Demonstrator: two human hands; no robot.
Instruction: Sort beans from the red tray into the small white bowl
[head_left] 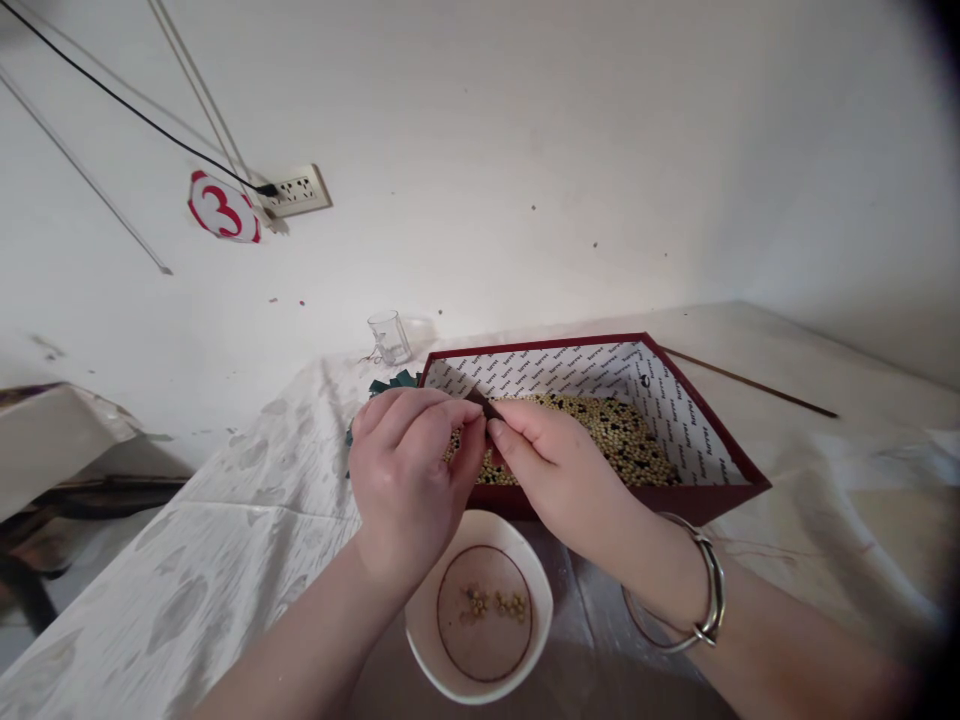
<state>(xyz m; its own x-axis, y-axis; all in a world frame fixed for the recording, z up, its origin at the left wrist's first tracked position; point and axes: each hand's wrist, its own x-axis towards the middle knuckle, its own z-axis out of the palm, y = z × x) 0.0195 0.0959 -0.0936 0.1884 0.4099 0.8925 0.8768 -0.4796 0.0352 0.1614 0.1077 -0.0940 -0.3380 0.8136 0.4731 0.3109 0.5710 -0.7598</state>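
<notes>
My left hand [412,465] and my right hand [544,450] meet over the near edge of a dark red box [667,508]. Between their fingertips is a small dark brown strip [481,400], pinched from both sides; most of it is covered, and I cannot tell its kind. Inside the box lies a thick layer of gold and black beads [622,440]. Just below my hands stands a white bowl [529,655], with a few gold beads [510,605] on its bottom. Silver bangles [709,590] circle my right wrist.
A clear glass mug [390,338] stands behind the box's left end, near some dark green ribbon-like material [397,382]. A thin brown stick [750,382] lies to the right. The patterned white tablecloth [247,510] reaches the wall, which has a power socket [300,190].
</notes>
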